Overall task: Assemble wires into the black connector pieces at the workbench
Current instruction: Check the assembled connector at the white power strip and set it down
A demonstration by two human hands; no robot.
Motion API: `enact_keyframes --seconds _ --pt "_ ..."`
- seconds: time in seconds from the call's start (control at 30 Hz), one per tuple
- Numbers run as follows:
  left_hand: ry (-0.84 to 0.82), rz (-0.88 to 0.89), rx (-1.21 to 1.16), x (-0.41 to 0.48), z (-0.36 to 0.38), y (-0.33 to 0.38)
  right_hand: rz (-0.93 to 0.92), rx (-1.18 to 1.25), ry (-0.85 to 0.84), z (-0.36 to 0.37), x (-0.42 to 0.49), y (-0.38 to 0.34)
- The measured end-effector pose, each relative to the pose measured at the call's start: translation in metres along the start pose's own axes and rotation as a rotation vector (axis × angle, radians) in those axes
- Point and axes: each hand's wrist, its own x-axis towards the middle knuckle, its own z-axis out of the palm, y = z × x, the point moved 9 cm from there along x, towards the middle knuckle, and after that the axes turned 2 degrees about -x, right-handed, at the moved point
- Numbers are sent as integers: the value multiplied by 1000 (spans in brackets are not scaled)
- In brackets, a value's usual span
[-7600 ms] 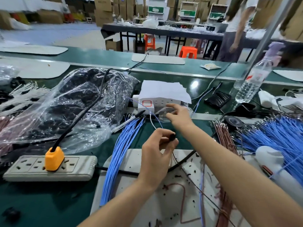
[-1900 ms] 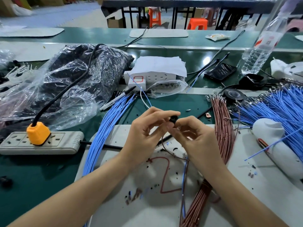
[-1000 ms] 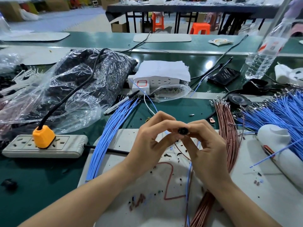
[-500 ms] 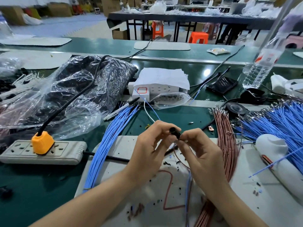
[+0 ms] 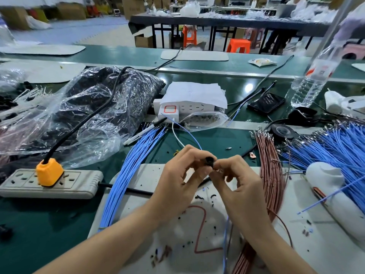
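Observation:
My left hand [image 5: 181,178] pinches a small black connector piece [image 5: 209,161] between thumb and fingertips, above the white mat [image 5: 138,178]. My right hand [image 5: 237,184] meets it from the right, fingers curled, pinching wire at the connector. A blue wire [image 5: 226,238] and a thin brown wire hang down below my right hand. A bundle of blue wires [image 5: 130,175] lies left of my hands. A bundle of brown wires [image 5: 271,171] lies to the right, and a bigger fan of blue wires [image 5: 335,147] at the far right.
A grey power strip [image 5: 79,184] with an orange plug [image 5: 49,172] sits at the left. Behind it is a clear plastic bag [image 5: 88,115] of black parts. A white socket box [image 5: 189,107], a phone [image 5: 266,102], a water bottle [image 5: 314,80] and a white tool [image 5: 335,194] stand around.
Since a second ago both hands have stayed together at the connector, with small finger shifts. Earlier my right hand reached to the bag by the white box and came back.

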Motion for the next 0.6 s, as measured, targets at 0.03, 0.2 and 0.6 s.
enact_keyframes --seconds 0.03,0.2,0.6 --pt "3 21 20 0 0 2 9 4 -11 1 0 2" --pt "21 60 53 0 -1 5 44 131 -59 5 0 5" --pt "26 131 137 1 -2 8 84 263 -64 7 0 5"
